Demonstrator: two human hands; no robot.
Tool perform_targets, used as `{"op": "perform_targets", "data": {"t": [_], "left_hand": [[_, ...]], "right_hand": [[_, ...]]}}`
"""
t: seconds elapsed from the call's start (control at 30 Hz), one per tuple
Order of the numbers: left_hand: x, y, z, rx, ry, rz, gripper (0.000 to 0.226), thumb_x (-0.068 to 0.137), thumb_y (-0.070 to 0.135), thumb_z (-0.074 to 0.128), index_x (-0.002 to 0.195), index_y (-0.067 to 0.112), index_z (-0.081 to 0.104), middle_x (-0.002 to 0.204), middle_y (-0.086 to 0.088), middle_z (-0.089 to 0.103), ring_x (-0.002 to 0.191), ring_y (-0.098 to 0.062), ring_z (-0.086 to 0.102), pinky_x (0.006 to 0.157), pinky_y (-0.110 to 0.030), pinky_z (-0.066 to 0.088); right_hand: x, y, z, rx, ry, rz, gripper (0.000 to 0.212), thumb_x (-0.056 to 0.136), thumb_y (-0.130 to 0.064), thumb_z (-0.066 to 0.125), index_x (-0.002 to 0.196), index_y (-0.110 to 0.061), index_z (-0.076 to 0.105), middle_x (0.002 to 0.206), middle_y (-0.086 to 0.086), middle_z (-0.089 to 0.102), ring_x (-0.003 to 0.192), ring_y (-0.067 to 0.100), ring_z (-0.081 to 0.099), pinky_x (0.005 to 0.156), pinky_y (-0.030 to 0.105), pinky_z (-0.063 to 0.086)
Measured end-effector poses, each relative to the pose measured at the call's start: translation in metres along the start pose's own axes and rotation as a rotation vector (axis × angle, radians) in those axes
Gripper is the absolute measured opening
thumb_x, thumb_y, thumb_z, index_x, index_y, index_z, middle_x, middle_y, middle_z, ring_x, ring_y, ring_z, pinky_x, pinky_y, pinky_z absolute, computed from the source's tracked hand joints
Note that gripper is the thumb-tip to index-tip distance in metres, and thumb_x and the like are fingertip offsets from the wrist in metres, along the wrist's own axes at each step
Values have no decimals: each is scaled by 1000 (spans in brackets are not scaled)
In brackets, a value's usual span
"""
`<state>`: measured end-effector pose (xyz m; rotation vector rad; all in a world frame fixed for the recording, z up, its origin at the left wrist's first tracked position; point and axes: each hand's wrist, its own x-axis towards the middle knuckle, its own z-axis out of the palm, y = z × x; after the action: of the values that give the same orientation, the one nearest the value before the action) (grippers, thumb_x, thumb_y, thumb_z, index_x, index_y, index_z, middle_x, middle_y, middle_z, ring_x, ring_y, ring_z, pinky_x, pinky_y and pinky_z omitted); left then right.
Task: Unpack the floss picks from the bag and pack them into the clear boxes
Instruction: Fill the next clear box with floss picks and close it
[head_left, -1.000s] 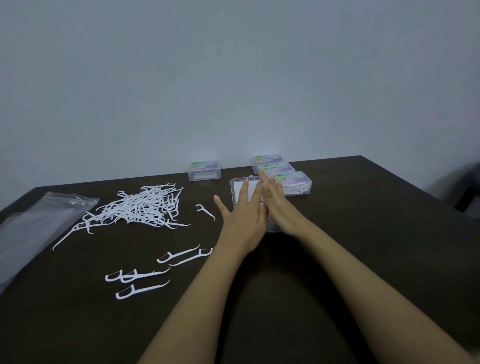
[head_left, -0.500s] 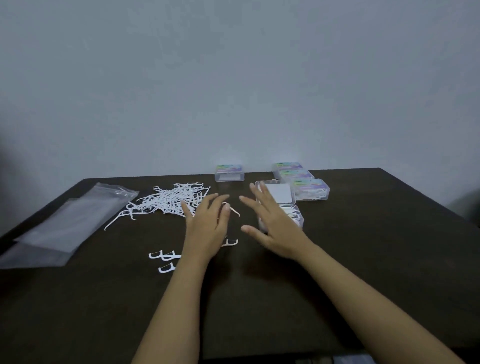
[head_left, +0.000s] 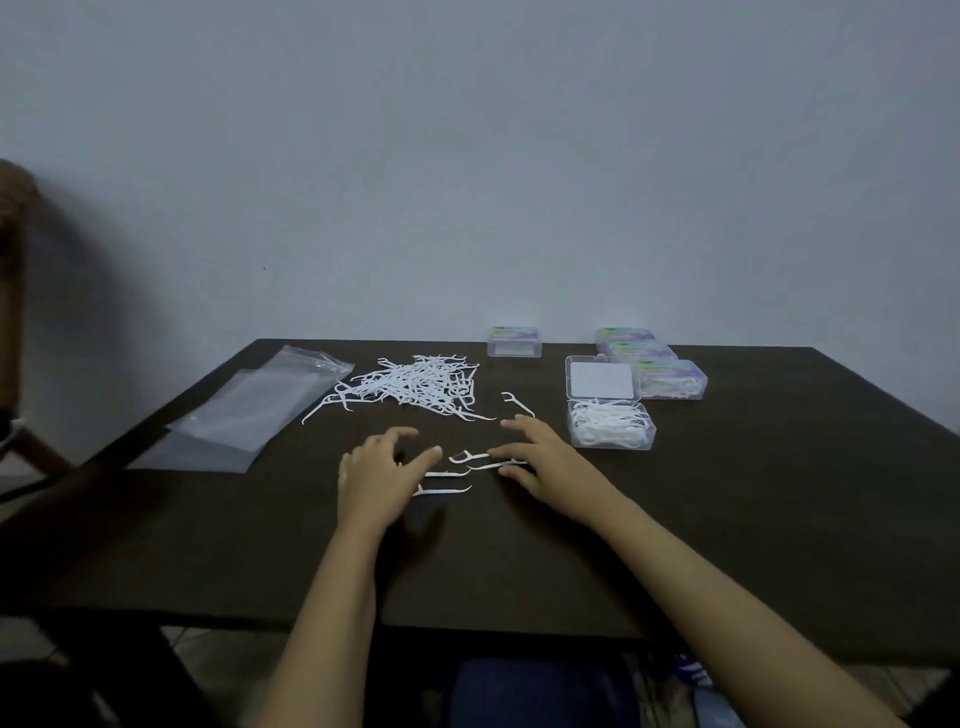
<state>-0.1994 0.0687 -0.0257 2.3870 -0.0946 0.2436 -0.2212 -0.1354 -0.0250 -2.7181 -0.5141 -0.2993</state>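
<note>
While both my hands sit low over the dark table, the stock reads thus.

Item: my left hand, fingers loosely curved and thumb out, gripping nothing; it covers the left ends of a few loose floss picks.

Item: my right hand, fingers spread and relaxed, nothing held; its fingertips reach the right ends of those same picks, though I cannot tell whether they touch.

Item: the main pile of floss picks, a white tangle beyond my left hand, toward the far edge.

Item: one stray pick, alone between the pile and the open box.

Item: open clear box, just right of my right hand, holding a heap of picks, its lid laid back flat behind it.

Item: three closed boxes with coloured labels, close together in a row behind the open one; the nearest shows picks inside.

Item: one more closed box, apart, at the far edge behind the pile.

Item: the clear bag, flat at the table's left side, beside the pile.
</note>
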Motion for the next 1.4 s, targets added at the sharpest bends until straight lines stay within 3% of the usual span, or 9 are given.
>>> {"op": "perform_targets", "data": {"t": [0.13, 0.33, 0.63, 0.9, 0.97, 1.1, 1.17, 1.3, 1.4], "left_hand": [[-14, -4, -7, 43, -114, 111, 42, 79, 30, 68, 120, 27, 57, 123, 5, 54, 122, -15, 40, 104, -30, 32], [-20, -1, -10, -118, -28, 111, 22, 71, 18, 79, 93, 13, 74, 96, -4, 66, 96, -18, 58, 79, -20, 39], [-19, 27, 1, 296, -29, 133, 17, 90, 24, 57, 95, 14, 70, 101, -4, 68, 104, -22, 58, 92, -33, 40], [-6, 64, 11, 703, -71, 133, 23, 91, 0, 42, 105, 10, 56, 114, -9, 60, 110, -28, 56, 89, -33, 38], [1, 70, 11, 716, -104, 115, 26, 91, 1, 43, 111, 9, 57, 119, -10, 58, 113, -27, 55, 85, -31, 42], [14, 80, 16, 703, -142, 49, 32, 92, 2, 44, 121, 9, 55, 128, -10, 55, 120, -26, 51, 89, -31, 45], [18, 85, 17, 688, -144, 20, 35, 91, 1, 44, 124, 9, 53, 130, -10, 54, 122, -25, 49, 91, -31, 45], [31, 92, 19, 629, -175, -25, 36, 91, 3, 45, 126, 10, 52, 133, -10, 51, 124, -26, 47, 92, -32, 45], [40, 93, 17, 604, -207, -46, 36, 92, 5, 44, 127, 10, 52, 135, -11, 48, 126, -26, 45, 94, -32, 44]], "right_hand": [[6, -7, 4, -152, 3, -42, 33, 96, -15, 46, 127, -14, 57, 135, 7, 46, 130, 21, 37, 100, 36, 36], [20, -31, 0, -560, -82, -44, 26, 93, -5, 39, 111, -6, 57, 118, 9, 53, 115, 26, 43, 84, 33, 35], [48, -44, -18, -393, -165, 230, 28, 87, 8, 44, 112, 3, 54, 118, 19, 56, 109, 35, 55, 86, 36, 44], [70, -33, -31, -260, -375, 412, 40, 83, -15, 67, 117, -1, 52, 128, 15, 52, 111, 31, 55, 89, 34, 46], [71, -26, -29, -241, -366, 418, 26, 81, -17, 69, 97, -1, 56, 120, 16, 57, 100, 31, 58, 80, 32, 46], [71, -12, -26, -203, -272, 442, 29, 78, -17, 70, 100, 0, 60, 110, 15, 60, 101, 30, 60, 81, 31, 47], [72, -8, -28, -178, -232, 462, 18, 80, -17, 69, 82, -4, 57, 98, 13, 57, 97, 31, 60, 81, 32, 48], [86, 11, -28, 77, -99, 617, 25, 79, -3, 60, 60, -9, 45, 51, 5, 58, 47, 17, 59, 52, 24, 48], [97, 24, -28, 179, -59, 694, 21, 80, 2, 54, 61, -8, 51, 29, -3, 51, 29, 0, 51, 52, 15, 48]]}}
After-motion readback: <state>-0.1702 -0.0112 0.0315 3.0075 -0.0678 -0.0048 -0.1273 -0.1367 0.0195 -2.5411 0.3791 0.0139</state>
